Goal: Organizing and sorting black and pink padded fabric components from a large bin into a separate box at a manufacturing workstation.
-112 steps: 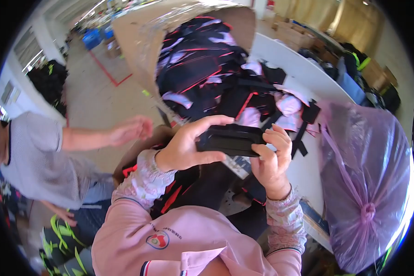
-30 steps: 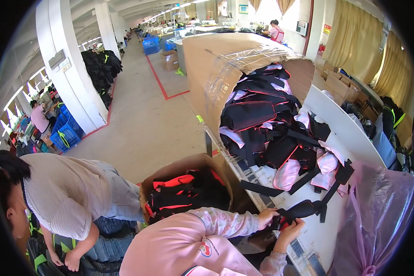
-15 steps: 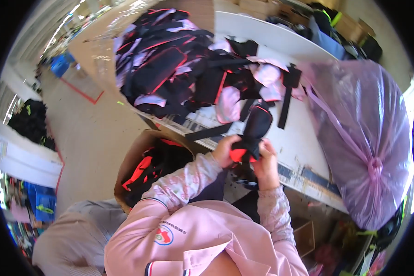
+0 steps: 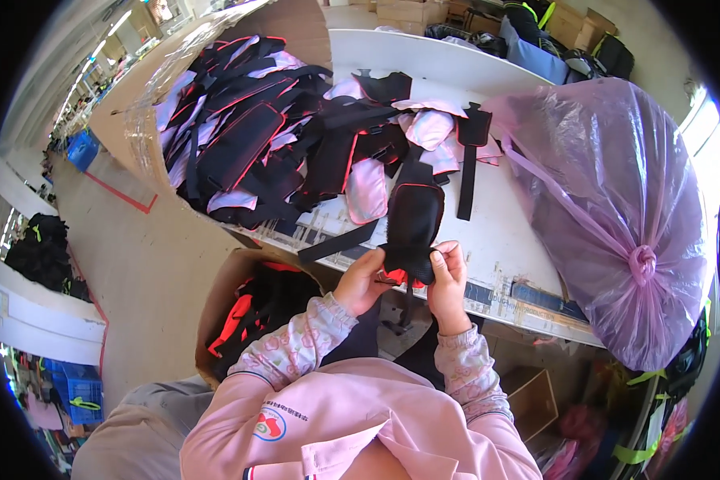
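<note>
A black padded shoulder strap (image 4: 415, 212) with thin red edging points away from me over the white table (image 4: 508, 248), webbing at its far end. My left hand (image 4: 362, 282) pinches the left corner of its near end. The thumb and fingers of my right hand (image 4: 449, 282) close on the right corner. Between the hands a bit of bright red shows under the black mesh, and a dark strip hangs down. Beyond it lies a heap of similar straps (image 4: 240, 148), some turned to a pale, shiny pinkish side.
A large cardboard box (image 4: 132, 132) lies open at the far left, with straps spilling from it. A tied purple plastic bag (image 4: 616, 200) bulges over the table's right side. Below the table edge, left of my legs, an open carton (image 4: 218, 308) holds black and red pieces.
The strap has turned from leaning right to nearly straight ahead, its padded face now up. Less red shows at its near end. My hands have spread slightly to its two corners.
</note>
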The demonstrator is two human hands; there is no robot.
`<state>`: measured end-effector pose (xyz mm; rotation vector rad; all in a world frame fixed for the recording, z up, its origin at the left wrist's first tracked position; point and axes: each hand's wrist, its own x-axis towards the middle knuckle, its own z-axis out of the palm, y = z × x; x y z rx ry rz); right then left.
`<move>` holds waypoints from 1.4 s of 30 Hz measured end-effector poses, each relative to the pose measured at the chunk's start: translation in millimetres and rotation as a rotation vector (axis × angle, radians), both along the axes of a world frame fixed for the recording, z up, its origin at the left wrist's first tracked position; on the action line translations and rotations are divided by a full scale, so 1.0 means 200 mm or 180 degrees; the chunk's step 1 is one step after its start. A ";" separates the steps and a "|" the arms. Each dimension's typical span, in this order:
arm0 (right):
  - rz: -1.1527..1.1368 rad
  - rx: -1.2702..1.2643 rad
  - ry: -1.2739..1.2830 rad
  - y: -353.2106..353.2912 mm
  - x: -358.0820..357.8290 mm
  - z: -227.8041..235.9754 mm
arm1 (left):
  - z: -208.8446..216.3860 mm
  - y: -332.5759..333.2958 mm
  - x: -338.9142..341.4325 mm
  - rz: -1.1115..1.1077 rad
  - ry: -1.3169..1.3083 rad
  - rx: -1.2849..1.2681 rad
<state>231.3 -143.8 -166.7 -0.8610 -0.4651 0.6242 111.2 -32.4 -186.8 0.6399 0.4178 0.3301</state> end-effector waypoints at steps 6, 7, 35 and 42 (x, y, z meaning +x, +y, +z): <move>-0.0713 -0.0611 -0.0974 -0.05 0.01 -0.03 | 0.00 0.05 0.00 -0.0505 -0.0992 -0.0164; -0.0769 -0.0840 -0.1137 -0.06 0.02 -0.06 | -0.02 0.07 0.00 -0.0661 -0.1414 -0.0100; 0.0133 -0.2000 -0.1271 0.01 -0.20 0.07 | 0.19 0.19 0.02 0.0720 0.0046 0.5677; 0.0412 -0.2980 -0.4060 0.00 -0.16 0.08 | -0.03 0.13 -0.08 -0.0313 0.0594 0.3839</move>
